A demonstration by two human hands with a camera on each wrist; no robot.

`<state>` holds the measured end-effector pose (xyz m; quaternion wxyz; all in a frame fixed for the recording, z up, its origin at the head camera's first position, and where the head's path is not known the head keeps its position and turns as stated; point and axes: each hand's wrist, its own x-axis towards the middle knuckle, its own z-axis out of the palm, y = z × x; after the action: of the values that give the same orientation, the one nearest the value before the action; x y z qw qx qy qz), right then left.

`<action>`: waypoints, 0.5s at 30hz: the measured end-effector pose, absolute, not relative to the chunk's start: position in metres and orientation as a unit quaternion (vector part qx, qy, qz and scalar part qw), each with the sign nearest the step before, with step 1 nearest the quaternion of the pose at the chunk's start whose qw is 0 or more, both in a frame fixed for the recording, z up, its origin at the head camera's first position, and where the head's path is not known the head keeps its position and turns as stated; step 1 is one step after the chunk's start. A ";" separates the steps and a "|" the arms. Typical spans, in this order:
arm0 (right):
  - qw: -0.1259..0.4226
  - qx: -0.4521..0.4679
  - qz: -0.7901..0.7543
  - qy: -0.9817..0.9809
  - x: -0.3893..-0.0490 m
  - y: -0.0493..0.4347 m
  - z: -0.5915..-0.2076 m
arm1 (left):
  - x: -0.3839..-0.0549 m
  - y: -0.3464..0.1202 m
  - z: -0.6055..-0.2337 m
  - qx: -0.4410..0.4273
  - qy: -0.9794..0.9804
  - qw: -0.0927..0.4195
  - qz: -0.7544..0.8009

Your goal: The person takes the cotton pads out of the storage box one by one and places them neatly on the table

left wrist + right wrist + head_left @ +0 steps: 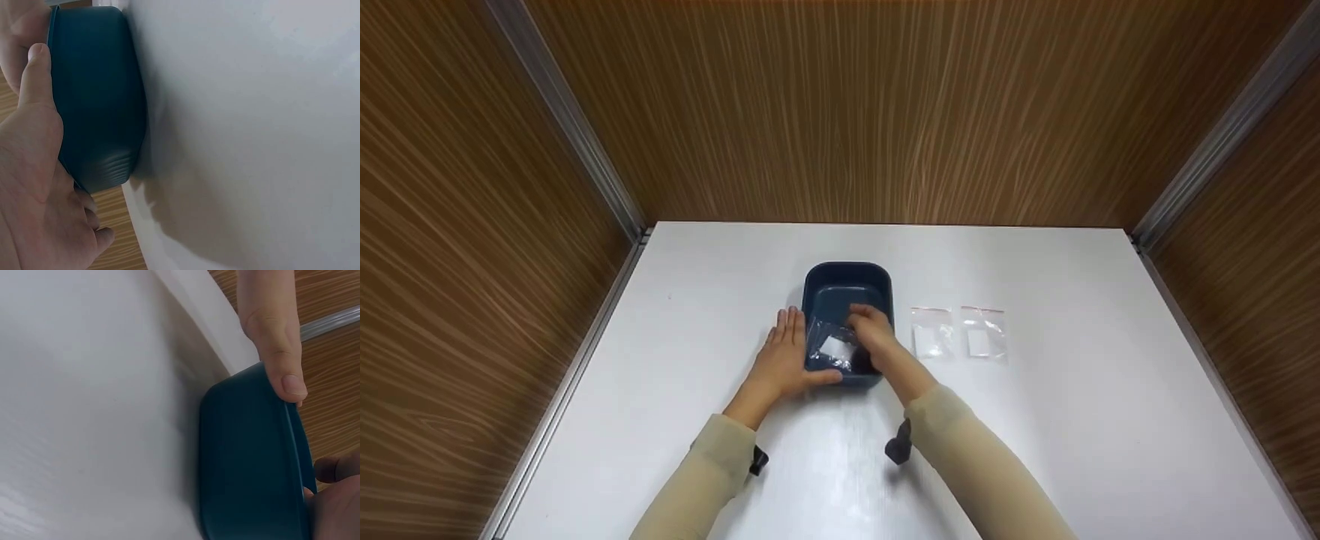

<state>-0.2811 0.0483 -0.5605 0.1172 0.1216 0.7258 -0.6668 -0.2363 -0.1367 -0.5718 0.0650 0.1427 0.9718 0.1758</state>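
A dark blue rectangular tub [847, 274] stands on the white table. My left hand [787, 360] rests along its left side, fingers straight, thumb [281, 371] over the near rim. Inside the tub, my right hand [874, 334] has curled fingers at the upper edge of a clear plastic bag [836, 347] with a white piece in it. It seems to pinch that edge; the fingertips are partly hidden. In the left wrist view, the tub's outer wall [95, 95] shows beside my left hand [39, 157]. Part of my right hand [343, 506] appears in the right wrist view.
Two clear zip bags with red strips lie right of the tub: a nearer one [932, 334] and one farther right [982, 334], each with something white inside. Wood-grain panels [840, 112] enclose the table [1080, 420] at the back and sides.
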 end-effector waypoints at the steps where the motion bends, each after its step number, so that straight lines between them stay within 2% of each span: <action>1: 0.122 0.122 -0.664 0.728 -0.281 0.048 -0.561 | -0.237 -0.137 -0.572 0.144 0.972 0.065 0.175; 7: 0.159 0.094 -0.631 0.754 -0.278 0.048 -0.563 | -0.237 -0.136 -0.572 0.144 0.973 0.063 0.170; 15: 0.162 -0.016 -0.475 0.865 -0.271 0.046 -0.558 | -0.237 -0.137 -0.573 0.144 0.972 0.070 0.169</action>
<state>-0.2710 0.0455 -0.5583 0.1621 -0.0162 0.8648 -0.4750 -0.2373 -0.1370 -0.5727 0.0701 0.1438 0.9725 0.1695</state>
